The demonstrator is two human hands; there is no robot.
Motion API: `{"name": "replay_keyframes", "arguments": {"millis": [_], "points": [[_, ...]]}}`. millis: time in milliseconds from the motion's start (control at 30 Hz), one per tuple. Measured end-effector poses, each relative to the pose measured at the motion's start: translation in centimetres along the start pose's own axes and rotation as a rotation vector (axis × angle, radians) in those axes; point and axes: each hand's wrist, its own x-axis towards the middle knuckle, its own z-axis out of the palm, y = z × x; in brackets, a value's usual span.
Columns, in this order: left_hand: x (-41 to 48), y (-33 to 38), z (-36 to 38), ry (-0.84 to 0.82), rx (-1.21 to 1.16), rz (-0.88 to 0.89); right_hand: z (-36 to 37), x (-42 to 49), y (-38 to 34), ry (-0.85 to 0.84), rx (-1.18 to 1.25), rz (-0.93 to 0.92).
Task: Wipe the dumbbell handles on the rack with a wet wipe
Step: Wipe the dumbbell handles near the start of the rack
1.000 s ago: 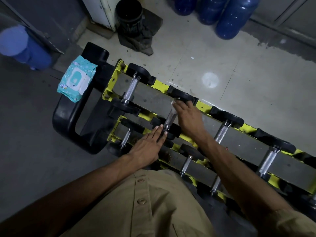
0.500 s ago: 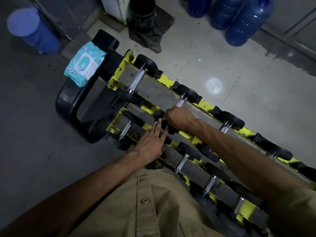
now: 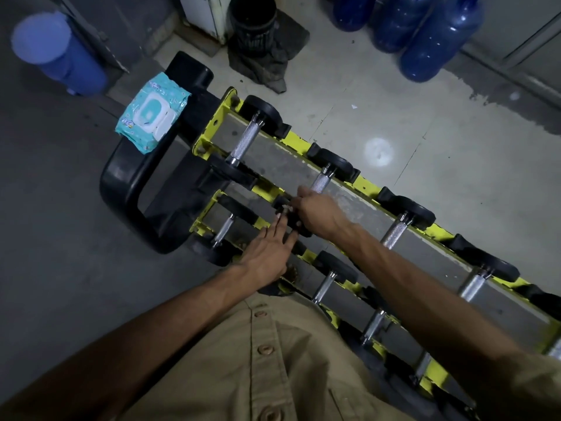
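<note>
A pale concrete floor [image 3: 425, 132] lay under everything. Across it, from upper left to lower right, ran a two-tier dumbbell rack of yellow-painted steel rails [image 3: 299, 143]. Each tier carried a row of black-headed dumbbells with knurled steel handles set crosswise. A thick black curved frame [image 3: 121, 189] stood at the rack's left end. Beyond the rack's far side, three large blue translucent water bottles [image 3: 440, 41] stood together on the floor. A blue plastic barrel with a pale lid [image 3: 57, 53] stood well apart, off the left end. A round black ribbed bin [image 3: 253, 22] stood near the rack's far left corner, with a dark crumpled rag [image 3: 264, 65] at its foot. A teal soft pack of wet wipes [image 3: 151, 112] with a white flap lay on top of the black curved frame, just beside the rack's left end.

On the upper tier, the second dumbbell [image 3: 320, 182] from the left end was the one in hand. The right hand [image 3: 321, 214] was clenched round the near end of its handle, by that tier's near rail. Whether a wipe sat under the fingers could not be told. The left hand [image 3: 267, 256] lay released, fingers straight, their tips touching that dumbbell's near black head [image 3: 288, 208] between the two tiers.
</note>
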Motion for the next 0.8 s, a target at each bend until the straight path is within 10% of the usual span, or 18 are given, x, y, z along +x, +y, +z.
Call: {"name": "replay_keyframes", "arguments": {"millis": [400, 800], "points": [[0.2, -1.2, -0.4, -0.018, 0.068, 0.042, 6.7, 0.3, 0.9, 0.409, 1.285, 1.0], [0.3, -2.1, -0.7, -0.045, 0.112, 0.073, 4.9, 5.6, 5.4, 0.604, 1.959, 1.218]]}}
